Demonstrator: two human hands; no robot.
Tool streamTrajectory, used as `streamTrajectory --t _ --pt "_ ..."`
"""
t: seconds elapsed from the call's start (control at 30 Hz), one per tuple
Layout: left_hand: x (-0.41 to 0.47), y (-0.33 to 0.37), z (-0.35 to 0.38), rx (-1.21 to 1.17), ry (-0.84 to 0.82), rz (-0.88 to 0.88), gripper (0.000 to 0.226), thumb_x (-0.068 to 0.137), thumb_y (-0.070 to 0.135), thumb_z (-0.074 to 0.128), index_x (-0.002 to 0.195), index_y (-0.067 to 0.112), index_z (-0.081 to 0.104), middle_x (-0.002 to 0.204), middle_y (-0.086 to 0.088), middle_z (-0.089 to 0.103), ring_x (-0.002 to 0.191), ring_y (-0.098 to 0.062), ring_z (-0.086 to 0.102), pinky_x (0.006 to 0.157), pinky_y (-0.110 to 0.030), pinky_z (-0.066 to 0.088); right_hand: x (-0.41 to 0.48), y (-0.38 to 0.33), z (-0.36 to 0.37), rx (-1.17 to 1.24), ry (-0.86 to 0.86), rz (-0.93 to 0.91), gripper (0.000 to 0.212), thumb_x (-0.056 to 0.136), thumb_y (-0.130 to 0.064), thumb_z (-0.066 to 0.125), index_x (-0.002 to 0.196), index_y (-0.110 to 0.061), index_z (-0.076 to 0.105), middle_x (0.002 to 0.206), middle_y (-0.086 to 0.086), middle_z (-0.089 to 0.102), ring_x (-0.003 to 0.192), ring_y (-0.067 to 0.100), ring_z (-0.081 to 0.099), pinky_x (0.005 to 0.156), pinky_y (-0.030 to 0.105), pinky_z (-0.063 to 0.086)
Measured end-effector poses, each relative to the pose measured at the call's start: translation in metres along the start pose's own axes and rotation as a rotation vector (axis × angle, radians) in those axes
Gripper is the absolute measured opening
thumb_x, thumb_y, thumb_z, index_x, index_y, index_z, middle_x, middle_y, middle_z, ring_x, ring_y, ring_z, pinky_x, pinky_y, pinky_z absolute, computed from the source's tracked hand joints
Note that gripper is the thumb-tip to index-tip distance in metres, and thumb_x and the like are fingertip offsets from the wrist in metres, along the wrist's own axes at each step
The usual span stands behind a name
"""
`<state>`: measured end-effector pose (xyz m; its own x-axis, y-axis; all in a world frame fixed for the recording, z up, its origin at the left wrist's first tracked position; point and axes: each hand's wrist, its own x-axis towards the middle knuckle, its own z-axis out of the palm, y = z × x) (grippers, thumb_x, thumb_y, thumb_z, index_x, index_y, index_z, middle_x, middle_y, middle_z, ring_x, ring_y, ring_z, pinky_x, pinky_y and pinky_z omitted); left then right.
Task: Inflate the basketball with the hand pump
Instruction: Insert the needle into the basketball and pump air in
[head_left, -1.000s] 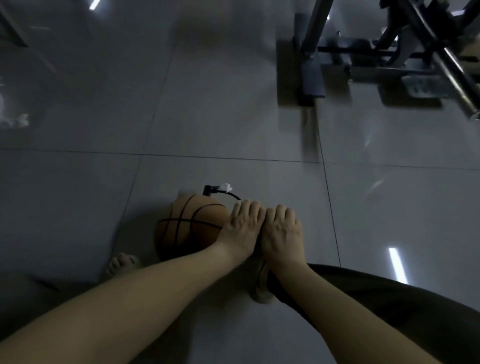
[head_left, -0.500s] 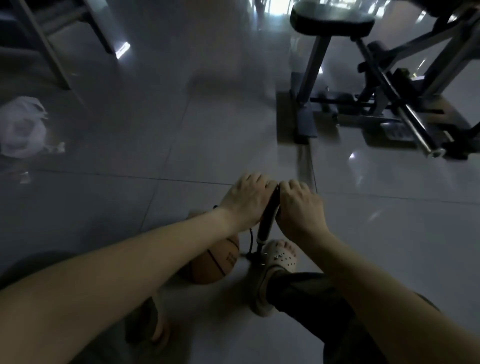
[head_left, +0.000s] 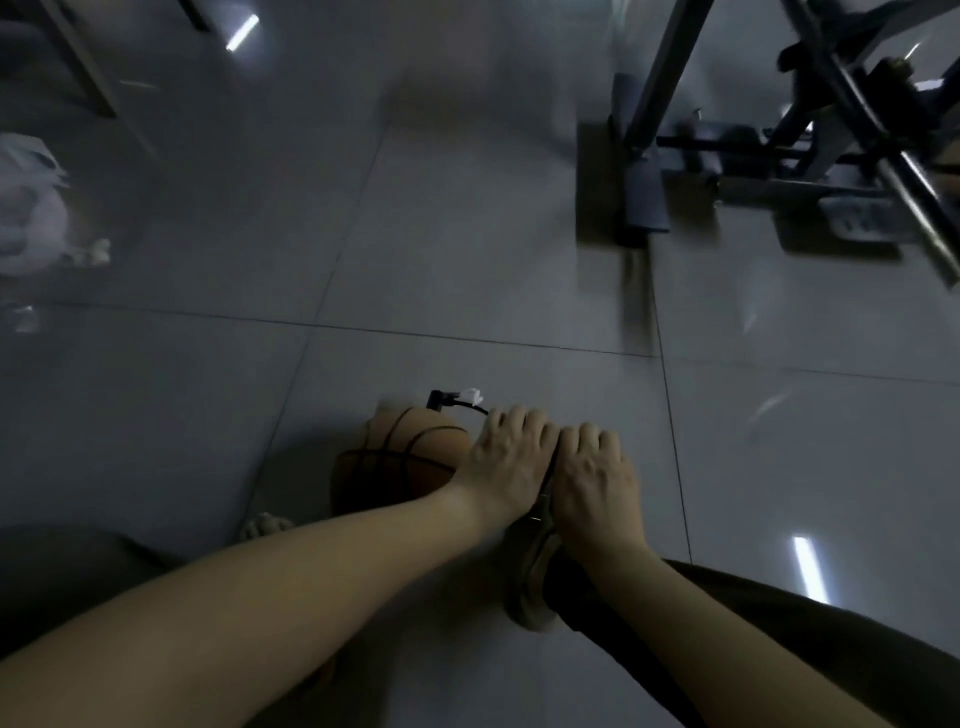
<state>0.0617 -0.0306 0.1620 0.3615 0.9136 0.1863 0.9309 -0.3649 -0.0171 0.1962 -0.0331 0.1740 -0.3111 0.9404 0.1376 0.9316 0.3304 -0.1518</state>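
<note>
left hand (head_left: 506, 462) and right hand (head_left: 592, 478) side by side, fingers curled over the dark hand pump handle (head_left: 550, 470), orange basketball (head_left: 400, 462) on the tiled floor (head_left: 467, 260) just left of the grip, black hose (head_left: 470, 408) beyond it, shoe (head_left: 530, 587) beneath

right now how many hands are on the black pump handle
2. The left hand grips the left end of the black pump handle, beside the orange basketball; the right hand grips its right end.

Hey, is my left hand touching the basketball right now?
Cannot tell. In the head view the left hand overlaps the basketball, hiding any contact or gap.
</note>
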Motion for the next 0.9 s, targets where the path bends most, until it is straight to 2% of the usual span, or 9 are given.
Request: streamTrajectory --t 0.27,0.33,0.4,0.5,0.6,0.7,0.77,0.83,0.9 --pt "-0.007 0.002 0.027 0.068 -0.177 0.000 0.013 0.092 0.021 0.046 0.100 0.013 0.039 0.094 -0.010 0.046 0.081 -0.026 0.041 0.071 -0.038 0.035 -0.004 0.001 0.025 0.001 -0.258 0.080 0.011 0.095 -0.026 0.037 0.103 -0.021 0.043 0.095 0.000 0.037 0.085 0.016 0.036 0.074 0.030 0.038" --pt "-0.005 0.003 0.014 0.090 -0.256 0.013 0.016 0.094 0.020 0.035 0.105 0.012 0.043 0.099 -0.010 0.048 0.086 -0.026 0.044 0.075 -0.038 0.037 -0.001 -0.003 0.017 0.009 -0.299 0.063 0.010 0.098 -0.027 0.044 0.105 -0.020 0.043 0.098 0.001 0.041 0.087 0.017 0.037 0.074 0.029 0.036" --pt "-0.002 0.005 -0.005 0.095 -0.317 0.009 0.034 0.094 0.021 0.022 0.115 0.011 0.046 0.108 -0.010 0.050 0.095 -0.026 0.048 0.083 -0.038 0.039 0.002 -0.004 -0.001 -0.007 -0.351 0.028 0.019 0.097 -0.029 0.050 0.111 -0.017 0.046 0.107 0.004 0.048 0.094 0.020 0.046 0.077 0.029 0.039" --pt "0.001 0.002 -0.035 0.091 -0.383 0.090 0.030 0.100 0.019 0.029 0.123 0.012 0.046 0.119 -0.009 0.052 0.107 -0.026 0.049 0.092 -0.037 0.037 0.004 -0.010 -0.043 -0.033 -0.445 -0.034 0.024 0.095 -0.022 0.054 0.117 -0.014 0.049 0.117 0.006 0.056 0.106 0.023 0.055 0.086 0.031 0.044" --pt "0.004 -0.009 -0.080 0.048 -0.286 0.110 0.034 0.094 0.017 0.028 0.121 0.013 0.048 0.119 -0.007 0.053 0.107 -0.026 0.050 0.092 -0.036 0.037 0.005 -0.017 -0.095 -0.089 -0.336 -0.114 0.026 0.089 -0.017 0.057 0.115 -0.013 0.051 0.113 0.006 0.057 0.102 0.024 0.055 0.087 0.032 0.041" --pt "0.013 -0.018 -0.129 -0.057 -0.005 0.120 0.048 0.087 0.021 0.015 0.111 0.013 0.055 0.105 -0.007 0.057 0.093 -0.025 0.052 0.083 -0.037 0.041 0.016 -0.021 -0.133 -0.112 -0.093 -0.165 0.034 0.084 -0.020 0.032 0.108 -0.012 0.055 0.102 0.006 0.058 0.091 0.024 0.055 0.085 0.035 0.044" --pt "0.019 -0.020 -0.138 -0.052 0.158 0.101 0.044 0.089 0.021 0.017 0.104 0.013 0.057 0.097 -0.006 0.058 0.085 -0.024 0.052 0.078 -0.037 0.043 0.020 -0.022 -0.139 -0.086 0.063 -0.156 0.033 0.084 -0.022 0.031 0.101 -0.011 0.056 0.093 0.006 0.056 0.081 0.021 0.052 0.078 0.035 0.047" --pt "0.014 -0.013 -0.125 -0.034 0.200 0.063 0.033 0.093 0.021 0.026 0.102 0.014 0.057 0.095 -0.006 0.058 0.084 -0.023 0.050 0.077 -0.037 0.042 0.014 -0.022 -0.124 -0.073 0.143 -0.133 0.031 0.088 -0.022 0.028 0.097 -0.010 0.055 0.087 0.006 0.053 0.075 0.019 0.045 0.071 0.035 0.045" --pt "0.002 -0.001 -0.094 0.003 0.165 0.038 0.023 0.095 0.025 0.036 0.101 0.014 0.056 0.095 -0.007 0.056 0.085 -0.024 0.047 0.078 -0.037 0.041 -0.002 -0.020 -0.095 -0.101 0.125 -0.128 0.041 0.087 -0.022 0.017 0.098 -0.009 0.055 0.086 0.008 0.048 0.075 0.021 0.037 0.070 0.035 0.039"
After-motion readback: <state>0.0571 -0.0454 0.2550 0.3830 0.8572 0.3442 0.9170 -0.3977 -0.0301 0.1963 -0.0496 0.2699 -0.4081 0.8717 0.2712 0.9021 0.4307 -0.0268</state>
